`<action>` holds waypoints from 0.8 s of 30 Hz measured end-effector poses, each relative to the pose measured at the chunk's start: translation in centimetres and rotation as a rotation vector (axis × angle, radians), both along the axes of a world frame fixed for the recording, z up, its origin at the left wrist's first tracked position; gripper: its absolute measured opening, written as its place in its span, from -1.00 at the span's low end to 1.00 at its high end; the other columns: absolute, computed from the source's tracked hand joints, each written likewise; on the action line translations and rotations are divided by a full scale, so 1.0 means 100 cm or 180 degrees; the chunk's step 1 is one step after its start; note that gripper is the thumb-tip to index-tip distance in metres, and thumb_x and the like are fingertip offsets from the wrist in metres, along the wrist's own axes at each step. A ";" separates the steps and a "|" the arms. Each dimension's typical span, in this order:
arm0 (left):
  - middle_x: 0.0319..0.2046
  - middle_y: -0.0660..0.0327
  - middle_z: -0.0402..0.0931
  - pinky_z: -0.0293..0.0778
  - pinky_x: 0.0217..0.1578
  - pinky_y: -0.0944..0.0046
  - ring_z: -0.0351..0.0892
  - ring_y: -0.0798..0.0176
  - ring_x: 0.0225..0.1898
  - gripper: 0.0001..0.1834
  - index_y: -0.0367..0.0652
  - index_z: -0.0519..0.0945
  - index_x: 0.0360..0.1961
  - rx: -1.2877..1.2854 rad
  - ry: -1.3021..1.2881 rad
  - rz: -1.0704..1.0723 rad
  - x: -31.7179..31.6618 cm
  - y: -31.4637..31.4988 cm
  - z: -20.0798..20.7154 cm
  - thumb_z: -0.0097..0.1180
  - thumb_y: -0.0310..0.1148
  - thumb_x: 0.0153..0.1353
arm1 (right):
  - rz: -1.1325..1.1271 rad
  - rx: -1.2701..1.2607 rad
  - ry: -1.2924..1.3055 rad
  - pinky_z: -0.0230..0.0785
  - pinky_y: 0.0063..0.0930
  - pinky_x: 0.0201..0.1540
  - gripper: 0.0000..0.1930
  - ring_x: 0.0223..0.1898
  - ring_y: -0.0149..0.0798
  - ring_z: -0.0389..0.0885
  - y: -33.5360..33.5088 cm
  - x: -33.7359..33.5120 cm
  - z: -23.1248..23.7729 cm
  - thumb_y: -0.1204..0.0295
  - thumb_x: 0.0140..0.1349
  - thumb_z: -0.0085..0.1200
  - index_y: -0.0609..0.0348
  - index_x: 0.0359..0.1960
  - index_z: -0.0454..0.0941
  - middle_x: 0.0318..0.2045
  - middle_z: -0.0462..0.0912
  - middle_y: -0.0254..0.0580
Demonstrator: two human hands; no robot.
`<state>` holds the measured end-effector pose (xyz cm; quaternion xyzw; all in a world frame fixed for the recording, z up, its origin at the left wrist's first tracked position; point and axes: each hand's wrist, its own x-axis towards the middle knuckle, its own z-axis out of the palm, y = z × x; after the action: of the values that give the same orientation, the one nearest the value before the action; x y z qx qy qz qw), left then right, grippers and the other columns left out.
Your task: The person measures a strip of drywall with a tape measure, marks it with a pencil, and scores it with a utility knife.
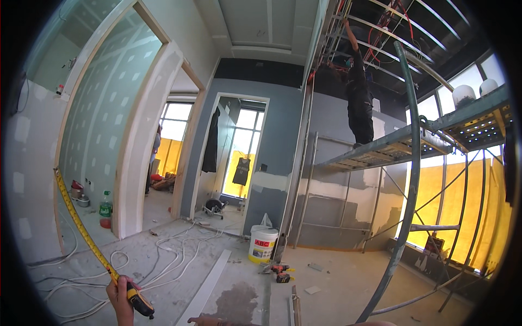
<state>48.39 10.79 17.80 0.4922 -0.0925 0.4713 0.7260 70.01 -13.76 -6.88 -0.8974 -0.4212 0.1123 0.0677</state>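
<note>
My left hand (120, 299) grips a black and yellow tape measure (139, 302) low on the left. Its yellow blade (84, 224) is drawn out and slants up to the left. The blade's far end meets the edge of a wooden door frame (57, 201) in a plasterboard wall. Only a strip of my right hand (212, 321) shows at the bottom edge, with a finger stretched to the left and nothing visible in it. Below that edge, the rest of the hand is cut off.
White cables (163, 255) lie loose over the concrete floor, beside a long white strip (209, 282). A white and yellow bucket (263, 244) and a cordless drill (280, 271) stand ahead. On the right rises a scaffold (416, 163); a person (359, 98) on it reaches to the ceiling.
</note>
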 end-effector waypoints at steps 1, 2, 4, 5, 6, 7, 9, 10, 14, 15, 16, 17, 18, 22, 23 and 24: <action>-0.53 0.21 0.45 0.44 -0.57 0.36 0.55 0.32 -0.59 -0.67 -0.25 0.47 -0.41 -0.0003 0.0007 0.0006 0.000 0.001 -0.001 -0.01 -0.17 0.35 | 0.0026 0.0005 -0.0046 0.45 -0.04 0.00 -0.32 -0.07 0.05 0.61 -0.001 0.001 -0.002 0.00 -0.02 0.18 -0.22 0.21 0.37 -0.08 0.63 0.04; -0.53 0.21 0.44 0.44 -0.56 0.36 0.55 0.31 -0.58 -0.66 -0.25 0.47 -0.41 0.0013 0.0025 -0.0010 0.000 0.002 -0.002 -0.01 -0.17 0.35 | 0.0052 0.0010 -0.0093 0.45 -0.04 0.00 -0.31 -0.08 0.05 0.61 -0.001 0.002 -0.005 -0.01 -0.02 0.18 -0.22 0.21 0.37 -0.08 0.63 0.03; -0.53 0.21 0.44 0.44 -0.56 0.37 0.56 0.31 -0.58 -0.66 -0.25 0.47 -0.41 0.0046 0.0034 -0.0046 0.002 0.000 0.000 -0.01 -0.17 0.35 | 0.0045 0.0044 -0.0057 0.46 -0.05 -0.01 -0.31 -0.08 0.04 0.61 -0.002 0.006 -0.008 -0.01 -0.03 0.19 -0.22 0.21 0.37 -0.09 0.63 0.03; -0.58 0.21 0.45 0.45 -0.57 0.38 0.55 0.32 -0.60 -0.66 -0.26 0.47 -0.41 0.0031 -0.0012 -0.0015 0.002 0.000 0.000 -0.01 -0.18 0.36 | 0.0057 0.0063 -0.0009 0.46 -0.06 -0.01 -0.31 -0.09 0.03 0.61 -0.002 0.007 -0.010 -0.02 -0.03 0.19 -0.22 0.21 0.36 -0.10 0.63 0.04; -0.63 0.21 0.45 0.46 -0.58 0.39 0.54 0.34 -0.62 -0.66 -0.28 0.48 -0.42 0.0016 -0.0059 0.0015 0.002 -0.001 0.000 -0.02 -0.20 0.37 | 0.0062 0.0062 -0.0001 0.46 -0.06 -0.01 -0.31 -0.09 0.03 0.61 -0.002 0.009 -0.012 -0.02 -0.03 0.19 -0.22 0.21 0.36 -0.10 0.63 0.04; -0.63 0.21 0.45 0.46 -0.58 0.39 0.54 0.34 -0.62 -0.66 -0.28 0.48 -0.42 0.0016 -0.0052 0.0020 0.001 -0.001 0.000 -0.02 -0.20 0.37 | 0.0017 0.0058 0.0108 0.46 -0.06 -0.01 -0.30 -0.09 0.03 0.61 -0.002 0.010 -0.014 -0.02 -0.03 0.19 -0.22 0.21 0.36 -0.10 0.63 0.04; -0.64 0.21 0.45 0.45 -0.58 0.39 0.54 0.34 -0.62 -0.66 -0.28 0.48 -0.42 0.0053 -0.0069 0.0064 0.000 -0.003 0.002 -0.02 -0.20 0.37 | -0.0028 0.0058 0.0213 0.45 -0.06 0.00 -0.30 -0.08 0.03 0.61 -0.003 0.015 -0.019 -0.03 -0.03 0.19 -0.22 0.22 0.36 -0.10 0.63 0.04; -0.64 0.21 0.45 0.45 -0.58 0.39 0.54 0.34 -0.62 -0.66 -0.28 0.48 -0.42 0.0057 -0.0067 0.0064 0.000 -0.004 0.003 -0.02 -0.20 0.37 | 0.0025 0.0108 0.0115 0.45 -0.06 0.00 -0.30 -0.09 0.04 0.61 -0.004 0.016 -0.022 -0.03 -0.03 0.19 -0.22 0.21 0.37 -0.11 0.64 0.04; -0.65 0.20 0.46 0.44 -0.59 0.40 0.54 0.34 -0.62 -0.66 -0.27 0.48 -0.42 0.0079 -0.0092 0.0082 0.000 -0.005 0.004 -0.03 -0.19 0.37 | 0.0078 0.0091 -0.0048 0.46 -0.05 -0.02 -0.31 -0.11 0.05 0.61 -0.003 0.020 -0.028 -0.03 -0.02 0.19 -0.23 0.21 0.37 -0.12 0.64 0.03; -0.65 0.20 0.47 0.44 -0.59 0.40 0.54 0.34 -0.62 -0.65 -0.27 0.48 -0.42 0.0081 -0.0089 0.0098 -0.002 -0.004 0.004 -0.03 -0.19 0.37 | 0.0096 0.0085 -0.0048 0.46 -0.05 -0.02 -0.31 -0.11 0.05 0.61 -0.002 0.021 -0.030 -0.03 -0.02 0.19 -0.23 0.21 0.37 -0.12 0.64 0.03; -0.65 0.20 0.47 0.44 -0.59 0.40 0.54 0.34 -0.62 -0.65 -0.27 0.48 -0.42 0.0075 -0.0089 0.0115 -0.005 -0.002 0.002 -0.03 -0.19 0.37 | 0.0117 0.0113 0.0026 0.47 -0.05 -0.03 -0.31 -0.12 0.04 0.62 -0.001 0.021 -0.032 -0.03 -0.02 0.19 -0.23 0.21 0.37 -0.13 0.64 0.03; -0.56 0.20 0.46 0.44 -0.56 0.38 0.55 0.32 -0.60 -0.67 -0.26 0.48 -0.40 0.0145 -0.0039 0.0007 -0.005 -0.001 0.003 -0.02 -0.18 0.37 | 0.0114 0.0154 0.0099 0.47 -0.05 -0.05 -0.31 -0.13 0.03 0.62 -0.002 0.023 -0.032 -0.03 -0.02 0.19 -0.23 0.21 0.37 -0.14 0.65 0.03; -0.48 0.19 0.45 0.45 -0.54 0.35 0.56 0.29 -0.57 -0.68 -0.25 0.47 -0.38 0.0215 0.0011 -0.0100 -0.005 0.000 0.004 -0.01 -0.18 0.36 | 0.0107 0.0161 0.0097 0.47 -0.05 -0.05 -0.31 -0.13 0.03 0.62 -0.003 0.025 -0.033 -0.03 -0.02 0.19 -0.23 0.21 0.37 -0.14 0.65 0.03; -0.48 0.19 0.45 0.45 -0.54 0.36 0.56 0.30 -0.57 -0.67 -0.25 0.47 -0.39 0.0195 0.0038 -0.0069 -0.006 -0.001 0.006 -0.01 -0.17 0.36 | -0.0006 -0.0012 0.0126 0.49 -0.07 -0.07 -0.31 -0.15 0.00 0.63 -0.003 0.025 -0.031 -0.01 -0.02 0.17 -0.23 0.22 0.36 -0.15 0.65 0.03; -0.48 0.19 0.45 0.44 -0.54 0.36 0.56 0.30 -0.57 -0.67 -0.24 0.47 -0.39 0.0192 0.0052 -0.0035 -0.007 0.001 0.003 -0.02 -0.17 0.36 | -0.0071 -0.0122 0.0207 0.49 -0.07 -0.08 -0.31 -0.16 -0.01 0.63 -0.001 0.020 -0.028 -0.01 -0.01 0.17 -0.23 0.22 0.36 -0.15 0.65 0.03; -0.48 0.20 0.45 0.44 -0.54 0.36 0.55 0.31 -0.57 -0.67 -0.24 0.47 -0.39 0.0208 0.0042 -0.0030 -0.007 0.000 0.004 -0.02 -0.17 0.36 | -0.0077 -0.0117 0.0202 0.49 -0.07 -0.08 -0.31 -0.16 -0.01 0.63 -0.002 0.021 -0.028 -0.01 -0.01 0.17 -0.23 0.22 0.36 -0.15 0.65 0.03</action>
<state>47.74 10.82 18.24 0.5183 -0.1054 0.4614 0.7123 72.13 -13.97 -9.70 -0.8995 -0.4058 0.1476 0.0659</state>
